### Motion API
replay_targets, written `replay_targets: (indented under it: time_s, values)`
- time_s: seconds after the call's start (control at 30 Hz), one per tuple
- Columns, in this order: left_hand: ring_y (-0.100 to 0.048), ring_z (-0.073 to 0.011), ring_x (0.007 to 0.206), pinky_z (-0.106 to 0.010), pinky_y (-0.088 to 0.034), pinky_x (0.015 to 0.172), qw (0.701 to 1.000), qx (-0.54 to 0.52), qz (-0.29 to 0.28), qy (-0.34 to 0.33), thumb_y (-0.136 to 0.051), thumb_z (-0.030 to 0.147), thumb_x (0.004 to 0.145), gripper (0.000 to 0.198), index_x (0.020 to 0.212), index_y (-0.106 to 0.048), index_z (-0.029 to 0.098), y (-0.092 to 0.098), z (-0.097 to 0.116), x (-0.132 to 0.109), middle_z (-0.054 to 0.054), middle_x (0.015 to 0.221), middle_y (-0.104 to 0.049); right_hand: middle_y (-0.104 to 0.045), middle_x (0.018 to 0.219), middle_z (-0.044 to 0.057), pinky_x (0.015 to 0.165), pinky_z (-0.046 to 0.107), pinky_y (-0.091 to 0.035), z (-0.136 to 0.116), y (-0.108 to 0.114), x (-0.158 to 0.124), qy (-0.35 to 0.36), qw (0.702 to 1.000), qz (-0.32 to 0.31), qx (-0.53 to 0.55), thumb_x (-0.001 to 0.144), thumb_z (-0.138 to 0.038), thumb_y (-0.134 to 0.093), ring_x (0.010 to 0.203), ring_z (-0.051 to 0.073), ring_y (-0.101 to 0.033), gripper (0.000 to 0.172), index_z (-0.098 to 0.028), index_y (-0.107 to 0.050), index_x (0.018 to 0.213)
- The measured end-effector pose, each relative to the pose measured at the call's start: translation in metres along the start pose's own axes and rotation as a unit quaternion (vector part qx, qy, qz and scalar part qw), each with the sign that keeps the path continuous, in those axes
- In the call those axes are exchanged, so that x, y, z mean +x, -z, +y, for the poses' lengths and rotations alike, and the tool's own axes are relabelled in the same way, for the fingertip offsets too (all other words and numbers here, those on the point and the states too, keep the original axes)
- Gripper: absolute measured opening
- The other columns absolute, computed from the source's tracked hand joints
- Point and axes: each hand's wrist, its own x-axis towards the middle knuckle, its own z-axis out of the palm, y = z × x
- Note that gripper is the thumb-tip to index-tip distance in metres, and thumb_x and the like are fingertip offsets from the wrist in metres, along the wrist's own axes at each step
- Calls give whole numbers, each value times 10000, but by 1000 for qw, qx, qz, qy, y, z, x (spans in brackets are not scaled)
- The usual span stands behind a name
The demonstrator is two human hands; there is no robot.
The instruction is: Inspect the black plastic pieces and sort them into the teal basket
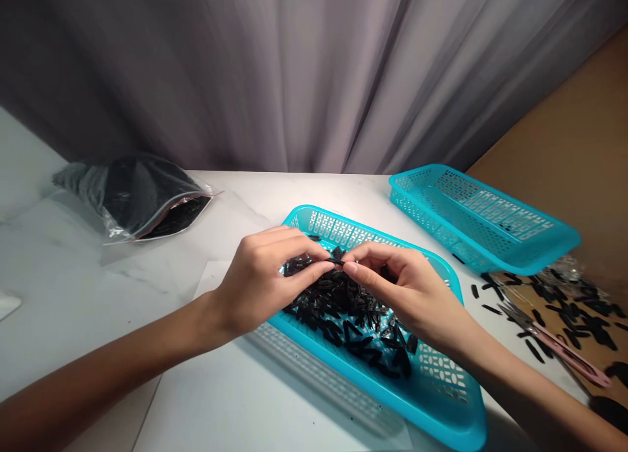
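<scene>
A turquoise plastic basket (444,406) lies on the white table and holds a heap of several small black pieces (353,314). Both hands hover over the heap. My left hand (267,278) has its fingers curled, and its thumb and forefinger pinch one end of a small black piece (336,261). My right hand (400,285) pinches the other end of the same piece, fingertips almost touching those of the left hand.
A second turquoise basket (483,220) stands at the back right. A clear zip bag (137,197) of black parts lies at the left. Loose black pieces (574,314) and pink-handled snips (564,344) lie on brown board at the right. A grey curtain hangs behind.
</scene>
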Motion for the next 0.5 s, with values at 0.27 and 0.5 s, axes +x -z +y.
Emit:
replay_targets:
  time_s: [0.27,0.5]
  values:
    - [-668,-121,772,-247,-525,713,1000,10,-23,18,-814,164,784,189,941,-711,143,-1,-1,0,-8,873,-754,-409,598,-69,449,224,-197,0,-1,1,-67,990,-21,122,932,-516,-620,523,96,-293,329,-241,-595,1111]
    - [-645,-188,1015,-330,-538,938,984,-27,-160,-80,-660,267,929,146,1006,-669,144,-10,21,-9,-63,1021,-710,-436,635,-53,428,191,-180,-1,-16,-11,-167,943,-113,266,962,-656,-448,513,81,-249,463,-216,-571,1036]
